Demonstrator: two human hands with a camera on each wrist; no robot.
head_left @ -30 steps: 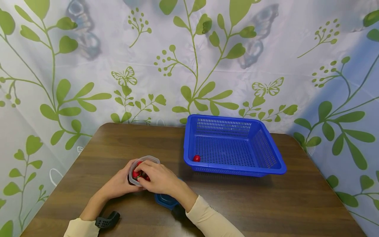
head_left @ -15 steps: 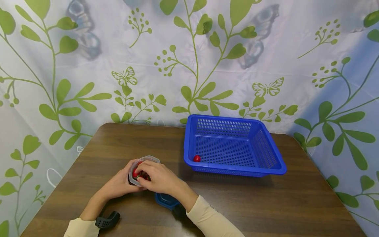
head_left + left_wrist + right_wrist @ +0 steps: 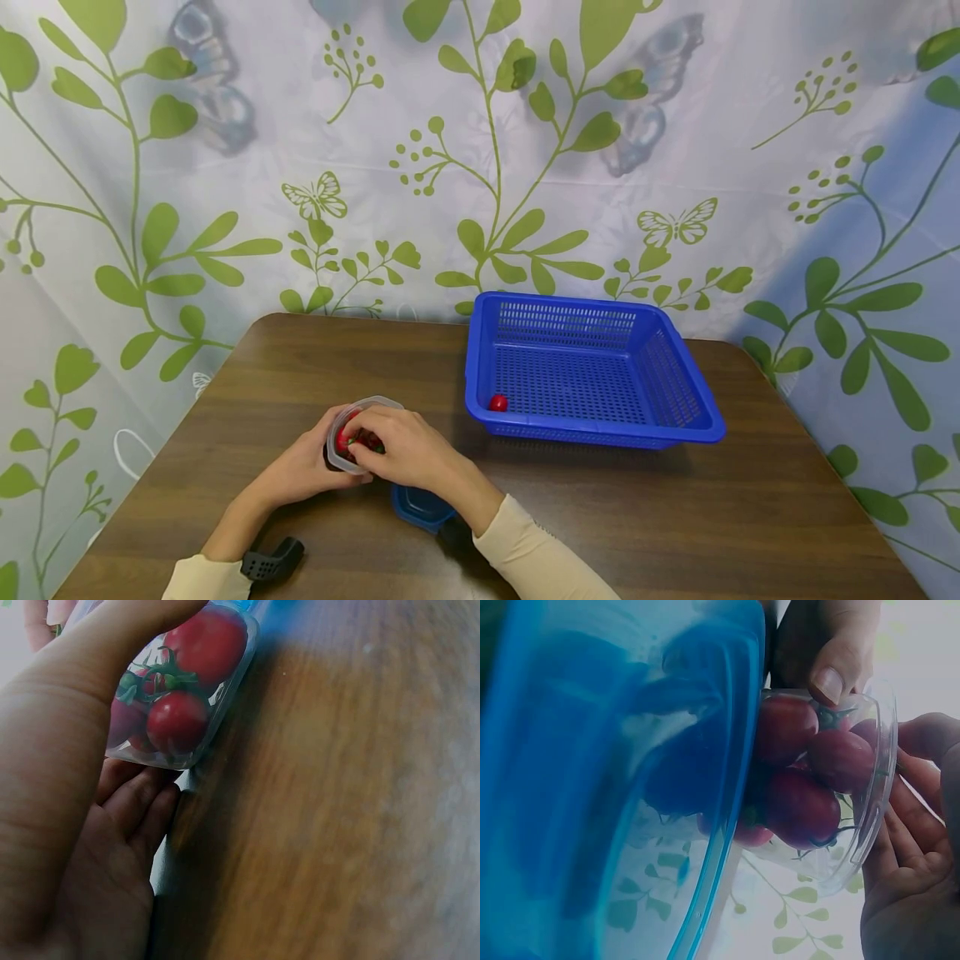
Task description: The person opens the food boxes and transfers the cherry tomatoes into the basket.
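Note:
My left hand [image 3: 311, 458] holds a clear plastic tub [image 3: 386, 407], tilted, with its mouth up in the head view. Several red cherry tomatoes [image 3: 178, 722] with green stems lie in it, plain in both wrist views. The left thumb lies on the tub's side, as the right wrist view shows. My right hand [image 3: 408, 450] reaches into the mouth with curled fingers and thumb around a tomato [image 3: 343, 435]; its fingertips are partly hidden. In the right wrist view the right hand [image 3: 919, 877] is at the tub's rim, beside the tomatoes.
A blue slotted basket [image 3: 592, 430] stands at the back right, with one red tomato [image 3: 498, 403] in its near left corner. Under my right forearm lies a blue, see-through piece [image 3: 422, 507], perhaps a lid or tub. The wooden table [image 3: 675, 517] meets a leaf-patterned cloth [image 3: 570, 200].
The right hand's fingers have shifted slightly inside the tub among the tomatoes. The left hand keeps its hold on the tub, and the basket and its tomato have stayed put.

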